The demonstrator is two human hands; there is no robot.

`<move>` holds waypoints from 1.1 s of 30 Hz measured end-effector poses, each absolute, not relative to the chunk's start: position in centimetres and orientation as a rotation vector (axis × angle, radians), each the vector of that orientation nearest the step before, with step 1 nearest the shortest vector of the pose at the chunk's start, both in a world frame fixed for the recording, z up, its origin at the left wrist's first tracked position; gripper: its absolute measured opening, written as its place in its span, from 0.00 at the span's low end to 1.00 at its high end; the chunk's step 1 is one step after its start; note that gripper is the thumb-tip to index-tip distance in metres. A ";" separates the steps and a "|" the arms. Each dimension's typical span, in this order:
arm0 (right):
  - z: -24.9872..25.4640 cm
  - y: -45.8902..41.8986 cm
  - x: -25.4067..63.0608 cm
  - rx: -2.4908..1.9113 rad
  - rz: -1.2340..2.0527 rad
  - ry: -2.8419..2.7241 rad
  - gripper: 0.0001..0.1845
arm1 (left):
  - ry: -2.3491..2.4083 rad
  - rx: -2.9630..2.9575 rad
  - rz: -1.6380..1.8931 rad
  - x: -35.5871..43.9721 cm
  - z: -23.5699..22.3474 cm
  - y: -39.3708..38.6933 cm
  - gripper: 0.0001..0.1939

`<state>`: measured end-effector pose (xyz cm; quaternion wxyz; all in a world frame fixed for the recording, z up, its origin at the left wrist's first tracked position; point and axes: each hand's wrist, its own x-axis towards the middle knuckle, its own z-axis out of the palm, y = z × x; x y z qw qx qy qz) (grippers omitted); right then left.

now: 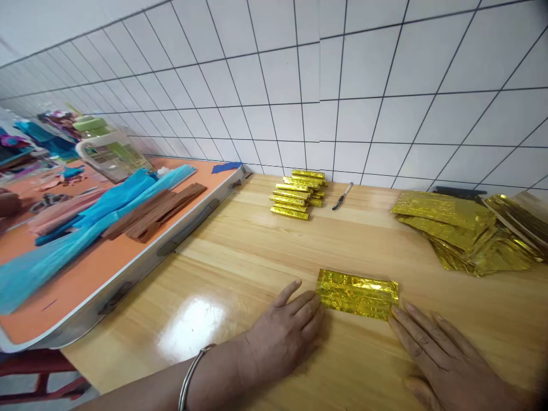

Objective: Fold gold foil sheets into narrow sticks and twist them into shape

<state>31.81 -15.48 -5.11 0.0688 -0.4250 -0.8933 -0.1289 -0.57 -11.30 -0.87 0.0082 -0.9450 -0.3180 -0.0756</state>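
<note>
A folded piece of gold foil paper (357, 293) lies flat on the wooden table (240, 257) in front of me. My left hand (285, 331) rests flat on the wood, its fingertips touching the foil's left end. My right hand (440, 357) lies flat with fingers stretched out, the tips at the foil's lower right corner. Neither hand grips anything. A metal bangle (192, 371) circles my left wrist.
A stack of folded gold foil pieces (297, 194) sits near the tiled wall, a black pen (342, 196) beside it. Loose gold foil sheets (466, 231) pile up at the right. An orange table (85, 274) to the left carries blue and brown paper strips and a plastic jug (112, 149).
</note>
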 end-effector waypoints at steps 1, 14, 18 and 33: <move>-5.0 -15.4 31.8 -1.269 -0.420 -2.706 0.36 | -0.972 -2.952 -0.244 -0.6 -0.9 -11.1 0.19; -3.4 -12.7 32.1 -1.340 -0.551 -2.681 0.28 | -1.114 -2.993 -0.354 -0.2 -1.1 -6.8 0.21; -3.5 -13.2 32.4 -1.381 -0.491 -2.667 0.29 | -1.197 -3.103 -0.370 -0.7 -0.8 -6.6 0.20; -2.7 -10.4 32.9 -1.722 0.348 -2.083 0.15 | -1.696 -3.110 -0.925 -0.3 -1.0 -3.9 0.10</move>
